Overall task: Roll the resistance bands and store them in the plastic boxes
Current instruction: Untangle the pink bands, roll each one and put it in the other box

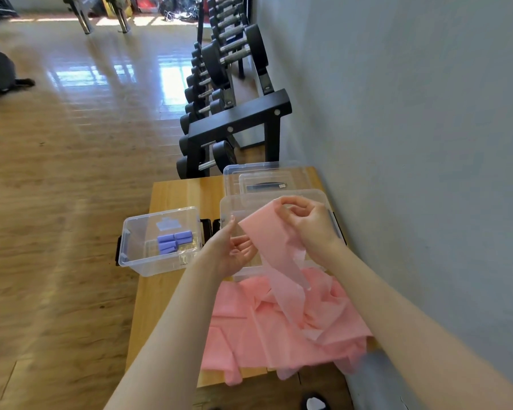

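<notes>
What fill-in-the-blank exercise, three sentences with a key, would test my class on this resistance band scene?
1. The rolled bands in the left plastic box are ____ in colour.
2. The right hand pinches the top end of a ____ band.
3. Behind the wooden table, a black rack holds ____.

Missing words: purple; pink; dumbbells

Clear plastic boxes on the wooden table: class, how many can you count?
3. One clear plastic box stands left, holding rolled purple bands; one behind the hands; one farthest back, near the black dumbbell rack. Others may be hidden.
</notes>
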